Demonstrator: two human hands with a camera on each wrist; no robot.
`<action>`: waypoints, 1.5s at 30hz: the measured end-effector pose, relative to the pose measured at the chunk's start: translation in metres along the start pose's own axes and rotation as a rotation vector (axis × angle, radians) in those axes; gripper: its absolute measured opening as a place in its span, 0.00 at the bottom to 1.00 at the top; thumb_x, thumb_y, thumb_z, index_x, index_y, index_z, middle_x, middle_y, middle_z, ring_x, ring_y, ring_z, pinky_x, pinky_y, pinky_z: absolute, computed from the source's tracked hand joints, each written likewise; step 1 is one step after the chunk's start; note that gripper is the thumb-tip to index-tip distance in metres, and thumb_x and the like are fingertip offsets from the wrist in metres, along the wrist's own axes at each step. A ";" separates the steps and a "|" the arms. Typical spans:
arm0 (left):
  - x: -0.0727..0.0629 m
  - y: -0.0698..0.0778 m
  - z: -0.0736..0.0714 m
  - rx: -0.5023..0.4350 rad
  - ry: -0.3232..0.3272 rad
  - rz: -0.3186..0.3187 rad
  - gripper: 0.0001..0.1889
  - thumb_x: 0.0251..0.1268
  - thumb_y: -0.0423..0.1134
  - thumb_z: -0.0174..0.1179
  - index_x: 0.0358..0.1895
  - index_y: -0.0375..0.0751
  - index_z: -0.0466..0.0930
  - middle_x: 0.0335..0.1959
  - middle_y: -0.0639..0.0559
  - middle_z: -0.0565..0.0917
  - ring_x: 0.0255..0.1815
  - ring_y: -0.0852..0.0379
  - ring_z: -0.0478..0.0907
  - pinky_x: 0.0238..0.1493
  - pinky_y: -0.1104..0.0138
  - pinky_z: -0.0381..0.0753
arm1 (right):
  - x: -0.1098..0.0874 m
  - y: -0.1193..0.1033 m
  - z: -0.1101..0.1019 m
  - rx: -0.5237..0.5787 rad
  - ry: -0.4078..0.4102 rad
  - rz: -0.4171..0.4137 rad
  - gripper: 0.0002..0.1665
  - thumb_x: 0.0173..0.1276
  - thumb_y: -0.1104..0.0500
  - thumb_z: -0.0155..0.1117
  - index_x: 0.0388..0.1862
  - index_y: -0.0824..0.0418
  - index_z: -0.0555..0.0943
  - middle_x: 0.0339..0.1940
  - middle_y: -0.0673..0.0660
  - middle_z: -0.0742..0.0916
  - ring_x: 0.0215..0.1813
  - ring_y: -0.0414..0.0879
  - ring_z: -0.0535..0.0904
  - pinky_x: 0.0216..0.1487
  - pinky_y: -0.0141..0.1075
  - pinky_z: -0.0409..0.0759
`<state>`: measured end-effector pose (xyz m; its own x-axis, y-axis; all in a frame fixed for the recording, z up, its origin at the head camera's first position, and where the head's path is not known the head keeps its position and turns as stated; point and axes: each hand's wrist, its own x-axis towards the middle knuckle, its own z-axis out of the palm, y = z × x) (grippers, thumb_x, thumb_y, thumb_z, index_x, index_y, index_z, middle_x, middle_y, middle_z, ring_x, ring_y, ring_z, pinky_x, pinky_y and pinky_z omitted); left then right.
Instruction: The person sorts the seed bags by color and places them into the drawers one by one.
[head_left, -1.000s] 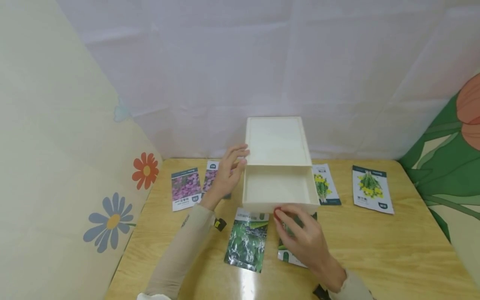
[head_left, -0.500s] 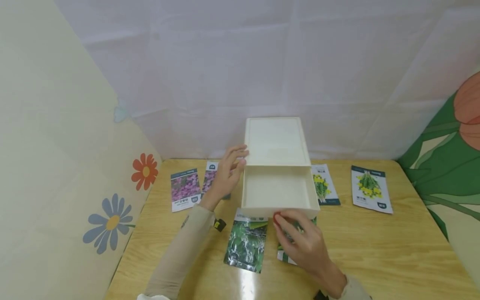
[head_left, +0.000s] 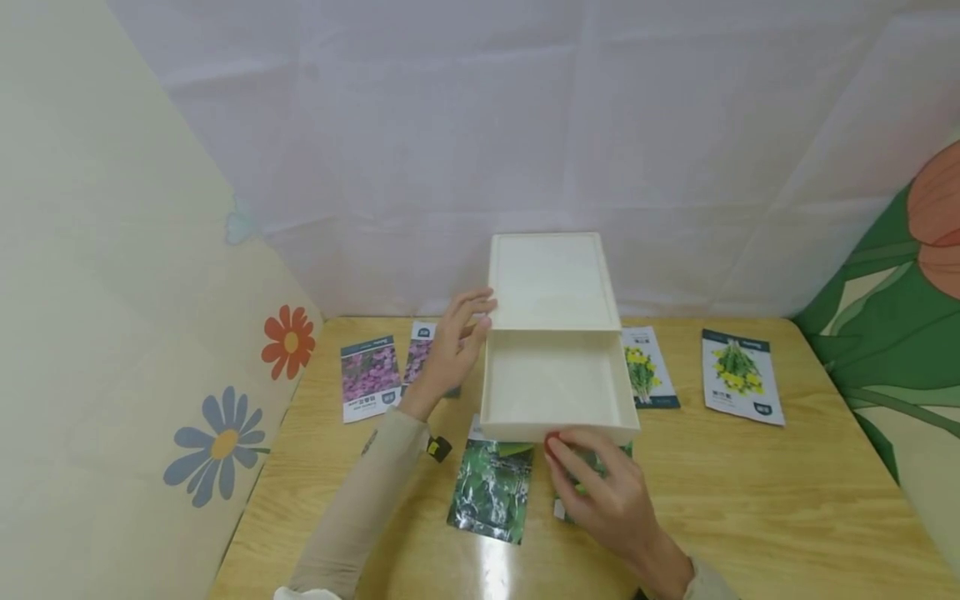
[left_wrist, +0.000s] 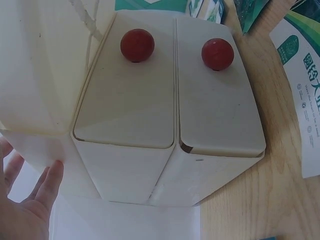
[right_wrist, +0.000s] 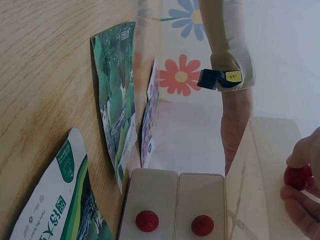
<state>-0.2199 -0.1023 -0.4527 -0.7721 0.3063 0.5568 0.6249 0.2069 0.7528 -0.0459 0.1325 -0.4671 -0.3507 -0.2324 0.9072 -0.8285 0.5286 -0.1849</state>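
Observation:
A small white drawer cabinet (head_left: 553,279) stands at the back of the table, its top drawer (head_left: 517,432) pulled well out with a bare inside. My right hand (head_left: 611,492) pinches that drawer's red knob (right_wrist: 297,177) between thumb and fingers. Against the cabinet's left side rests my left hand (head_left: 452,350), fingers fairly straight; the left wrist view shows its fingertips touching the side wall. Two closed drawers (left_wrist: 130,100) with red knobs (left_wrist: 217,54) sit below. In front lies a green seed packet (head_left: 491,487); another green packet (right_wrist: 55,200) is partly hidden by my right hand.
Two purple-flower seed packets (head_left: 371,379) lie left of the cabinet, one partly behind my left arm. On the right are two yellow-flower packets (head_left: 742,375), one tucked near the cabinet. A white cloth (head_left: 555,125) hangs behind the wooden table (head_left: 750,500).
My right hand has drawn the top drawer slightly farther out toward me, still pinching the knob. The left hand has stayed on the cabinet's side.

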 end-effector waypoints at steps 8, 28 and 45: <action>0.000 -0.001 0.000 -0.009 0.015 -0.018 0.16 0.81 0.27 0.53 0.66 0.31 0.78 0.75 0.37 0.72 0.73 0.37 0.75 0.63 0.44 0.88 | -0.002 -0.003 -0.001 0.008 -0.008 0.000 0.17 0.81 0.58 0.62 0.42 0.69 0.91 0.43 0.66 0.89 0.39 0.55 0.88 0.45 0.33 0.91; 0.003 0.004 0.002 0.001 0.020 -0.024 0.16 0.80 0.25 0.52 0.66 0.28 0.77 0.75 0.33 0.72 0.73 0.32 0.74 0.62 0.39 0.87 | -0.011 -0.004 -0.001 -0.010 -0.017 0.002 0.17 0.82 0.56 0.62 0.42 0.68 0.91 0.43 0.65 0.89 0.40 0.55 0.88 0.45 0.38 0.91; -0.010 0.023 -0.007 0.023 0.036 -0.022 0.19 0.80 0.26 0.54 0.68 0.22 0.74 0.70 0.26 0.75 0.67 0.28 0.78 0.59 0.44 0.89 | -0.017 -0.017 -0.002 0.030 0.009 -0.013 0.19 0.80 0.55 0.65 0.32 0.65 0.91 0.32 0.58 0.88 0.30 0.43 0.81 0.30 0.23 0.80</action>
<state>-0.1990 -0.1073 -0.4382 -0.7889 0.2683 0.5529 0.6102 0.2349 0.7566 -0.0246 0.1291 -0.4790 -0.3363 -0.2316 0.9128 -0.8458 0.5005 -0.1846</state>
